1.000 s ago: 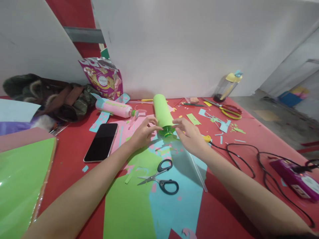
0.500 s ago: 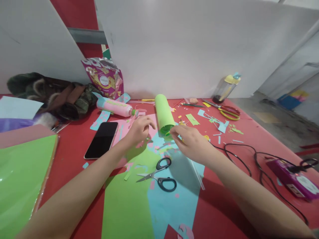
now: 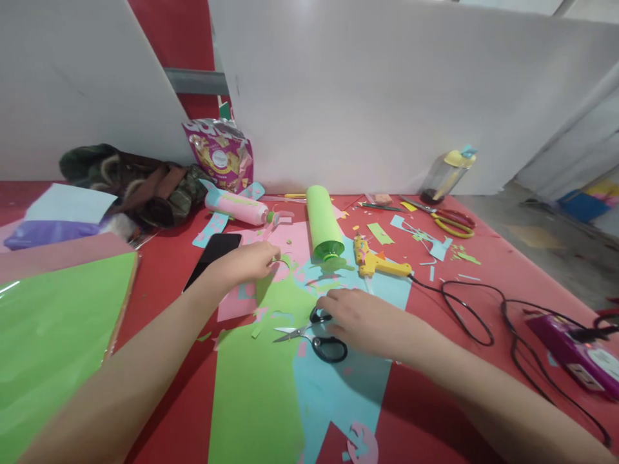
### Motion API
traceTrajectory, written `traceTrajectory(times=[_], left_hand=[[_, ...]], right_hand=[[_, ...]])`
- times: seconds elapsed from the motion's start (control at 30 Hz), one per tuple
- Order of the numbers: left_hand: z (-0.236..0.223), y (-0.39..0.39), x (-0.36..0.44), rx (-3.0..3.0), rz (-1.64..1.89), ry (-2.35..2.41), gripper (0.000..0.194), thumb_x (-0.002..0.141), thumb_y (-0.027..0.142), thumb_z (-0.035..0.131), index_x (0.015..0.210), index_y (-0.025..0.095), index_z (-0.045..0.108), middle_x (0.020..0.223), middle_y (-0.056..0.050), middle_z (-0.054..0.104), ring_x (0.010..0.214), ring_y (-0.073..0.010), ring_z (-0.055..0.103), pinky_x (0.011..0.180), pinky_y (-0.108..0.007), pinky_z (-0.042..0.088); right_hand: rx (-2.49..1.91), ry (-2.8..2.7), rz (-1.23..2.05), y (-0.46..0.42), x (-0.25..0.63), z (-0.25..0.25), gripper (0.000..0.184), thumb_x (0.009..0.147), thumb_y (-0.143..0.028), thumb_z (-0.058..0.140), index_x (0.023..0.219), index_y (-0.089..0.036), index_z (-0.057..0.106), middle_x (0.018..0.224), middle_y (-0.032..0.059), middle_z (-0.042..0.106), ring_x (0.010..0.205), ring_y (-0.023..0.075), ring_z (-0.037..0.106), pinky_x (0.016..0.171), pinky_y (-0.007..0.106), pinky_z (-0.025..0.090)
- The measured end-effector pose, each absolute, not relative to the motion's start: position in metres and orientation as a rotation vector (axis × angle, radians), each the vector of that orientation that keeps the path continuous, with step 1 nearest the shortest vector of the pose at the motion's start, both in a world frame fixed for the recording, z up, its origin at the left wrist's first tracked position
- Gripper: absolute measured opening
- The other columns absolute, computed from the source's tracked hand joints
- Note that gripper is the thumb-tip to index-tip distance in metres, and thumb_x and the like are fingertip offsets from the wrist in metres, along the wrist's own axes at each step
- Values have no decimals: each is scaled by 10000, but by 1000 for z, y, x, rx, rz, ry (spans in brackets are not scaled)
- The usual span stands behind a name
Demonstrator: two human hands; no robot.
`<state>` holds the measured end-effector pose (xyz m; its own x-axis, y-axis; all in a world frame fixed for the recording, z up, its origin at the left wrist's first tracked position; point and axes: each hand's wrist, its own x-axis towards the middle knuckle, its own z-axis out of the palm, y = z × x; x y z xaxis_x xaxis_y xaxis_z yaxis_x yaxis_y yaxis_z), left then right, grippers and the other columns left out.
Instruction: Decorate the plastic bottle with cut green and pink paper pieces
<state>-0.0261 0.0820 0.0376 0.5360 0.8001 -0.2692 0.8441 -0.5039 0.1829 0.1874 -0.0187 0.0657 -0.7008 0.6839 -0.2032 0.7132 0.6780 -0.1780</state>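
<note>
My left hand [image 3: 256, 260] is above a pink paper sheet, its fingers curled together at the tips. Beside those fingertips lies a thin curved paper scrap [image 3: 283, 260]; whether they pinch it cannot be made out. My right hand [image 3: 360, 319] hangs over the black-handled scissors [image 3: 330, 350], its loosely bent fingers covering part of the upper handle loop. The scissors lie with blades parted on green paper [image 3: 256, 393] and blue paper [image 3: 333, 399]. Past both hands lies a bottle wrapped in light green paper [image 3: 323, 219], its green neck end toward me.
A yellow glue gun [image 3: 382, 265] with a black cord lies right of the green bottle. A purple power strip [image 3: 573, 354] is at the right. Around are a phone [image 3: 213, 254], a pink-wrapped bottle [image 3: 236, 207], a snack bag [image 3: 220, 154], red-and-yellow-handled scissors [image 3: 454, 222] and paper scraps.
My right hand has left the green bottle's neck and come nearer, over the scissors' handles. My left hand has moved left and down, away from the bottle. The view has shifted slightly.
</note>
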Motion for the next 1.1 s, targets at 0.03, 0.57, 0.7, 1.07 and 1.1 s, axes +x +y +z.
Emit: traceTrajectory(times=[0.03, 0.57, 0.7, 1.07, 1.1], left_hand=[[37, 82, -30, 2485, -222, 1382, 226, 727, 197, 411, 880, 164, 574, 887, -83, 609, 810, -208, 562, 677, -278, 414], [26, 76, -41, 2407, -145, 1474, 420, 624, 381, 571, 994, 187, 520, 1034, -101, 488, 969, -266, 471, 776, -328, 389], [28, 75, -38, 2316, -143, 1457, 431, 618, 343, 571, 1007, 169, 508, 1008, -102, 514, 912, -257, 507, 713, -303, 396], [51, 65, -37, 2231, -256, 1248, 397, 712, 419, 492, 1034, 190, 530, 1040, -75, 590, 913, -220, 548, 719, -261, 407], [52, 65, -37, 2245, -259, 1240, 379, 737, 432, 457, 1011, 188, 547, 1038, -83, 588, 925, -225, 544, 734, -270, 407]], right_hand=[[1147, 2773, -362, -20, 186, 61, 169, 777, -140, 477, 934, -112, 533, 860, 107, 586, 779, 212, 564, 644, 308, 422], [1196, 2968, -546, -39, 200, 33, 216, 712, -75, 486, 913, -139, 532, 882, 102, 603, 834, 201, 509, 725, 331, 436], [1172, 3009, -515, -39, 200, 30, 187, 691, -37, 453, 809, -157, 534, 816, 88, 613, 791, 196, 511, 708, 323, 432], [1235, 3223, -590, -39, 205, 12, 266, 626, 59, 410, 709, -183, 486, 838, 79, 597, 845, 175, 532, 708, 281, 461], [1235, 3254, -596, -39, 205, 12, 271, 631, 62, 400, 715, -182, 486, 844, 82, 593, 849, 173, 529, 708, 278, 464]])
